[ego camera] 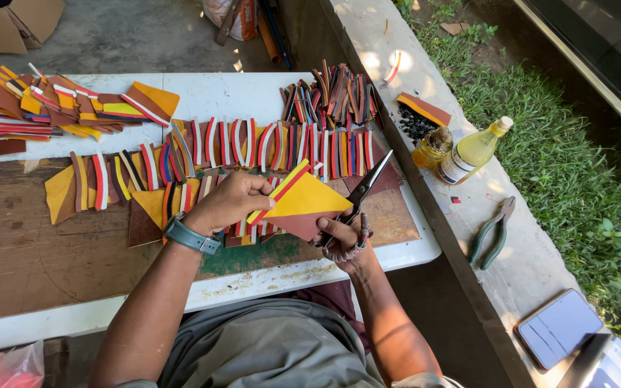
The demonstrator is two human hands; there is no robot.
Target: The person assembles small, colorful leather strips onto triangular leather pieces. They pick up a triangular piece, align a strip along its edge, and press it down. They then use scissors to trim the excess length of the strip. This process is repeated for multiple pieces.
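Rows of striped leather strips point(274, 147) lie across the middle of the white table point(203, 90), with a heap of cut pieces point(52, 108) at its far left corner and a darker bundle point(332, 93) at its far right corner. On the concrete ledge point(533, 266) to the right stand a yellow bottle point(472, 151) and a small jar point(433, 146); nearer lie green-handled pliers point(491, 231) and a phone point(559, 327). A cardboard box point(16, 21) sits on the floor beyond the table.

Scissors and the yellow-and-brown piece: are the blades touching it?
Cannot tell. In the head view the scissors in the right hand run along the edge of the yellow-and-brown piece, but neither contact nor gap shows plainly.
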